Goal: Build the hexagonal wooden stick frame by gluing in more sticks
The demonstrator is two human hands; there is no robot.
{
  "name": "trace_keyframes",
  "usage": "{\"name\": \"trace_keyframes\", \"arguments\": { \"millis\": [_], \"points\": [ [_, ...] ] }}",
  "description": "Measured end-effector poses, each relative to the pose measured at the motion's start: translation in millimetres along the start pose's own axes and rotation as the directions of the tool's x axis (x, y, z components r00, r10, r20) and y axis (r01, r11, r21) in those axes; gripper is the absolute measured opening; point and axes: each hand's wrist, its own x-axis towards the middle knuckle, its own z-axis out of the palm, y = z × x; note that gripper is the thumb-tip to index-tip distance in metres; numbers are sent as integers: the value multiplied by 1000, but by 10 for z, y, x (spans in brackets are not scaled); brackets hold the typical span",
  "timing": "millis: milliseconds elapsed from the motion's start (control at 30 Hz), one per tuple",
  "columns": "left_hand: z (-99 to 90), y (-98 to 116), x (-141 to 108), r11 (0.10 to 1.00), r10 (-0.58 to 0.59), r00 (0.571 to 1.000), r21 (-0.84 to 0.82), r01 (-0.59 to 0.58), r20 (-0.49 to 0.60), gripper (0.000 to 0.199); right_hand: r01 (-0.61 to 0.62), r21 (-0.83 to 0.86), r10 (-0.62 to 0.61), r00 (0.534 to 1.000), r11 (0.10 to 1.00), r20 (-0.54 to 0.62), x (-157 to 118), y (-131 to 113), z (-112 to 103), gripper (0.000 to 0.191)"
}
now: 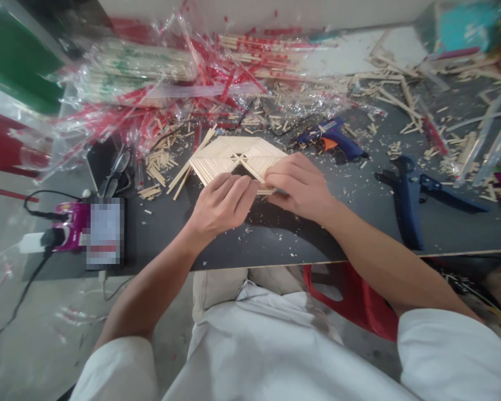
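A pale wooden stick model (215, 161), built from rows of thin sticks with a flat panel behind, stands on the dark table in front of me. My left hand (227, 201) has its fingers curled at the model's near edge. On the right side, my right hand (298, 184) pinches the model's near right corner between thumb and fingers. The fingertips of both hands almost meet along the front edge. My hands cover much of the near side, so any small piece between the fingers is hidden. Several loose sticks (183, 175) lie against the model's left side.
A blue glue gun (334, 136) lies behind my right hand, and a blue hand cutter (411, 195) rests farther right. A phone (105, 234), a purple power strip (70, 223) and glasses (116, 170) are at left. Plastic-wrapped sticks (137, 69) and scraps fill the back.
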Motion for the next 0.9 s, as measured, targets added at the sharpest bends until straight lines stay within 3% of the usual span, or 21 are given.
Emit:
{"name": "trace_keyframes", "arguments": {
  "millis": [200, 433, 600, 733, 900],
  "points": [
    [-12, -2, -22, 999, -34, 999, -28, 35, 39, 22, -37, 49, 38, 999, 998, -21, 13, -8, -17, 8],
    [-70, -66, -2, 999, -24, 999, -40, 25, 36, 23, -67, 79, 71, 996, 995, -48, 22, -31, -14, 14],
    [-75, -293, -102, 972, -181, 974, -128, 198, 135, 26, -98, 83, 103, 993, 992, -58, 17, -6, -36, 25],
    [-67, -507, -208, 890, -338, 901, -221, 400, 271, 23, -140, 114, 141, 990, 984, -4, -1, 33, -85, 26],
    [-76, -558, -214, 864, -343, 917, -315, 393, 204, 15, -181, 106, 178, 983, 978, 34, 1, 57, -144, 27]
  ]
}}
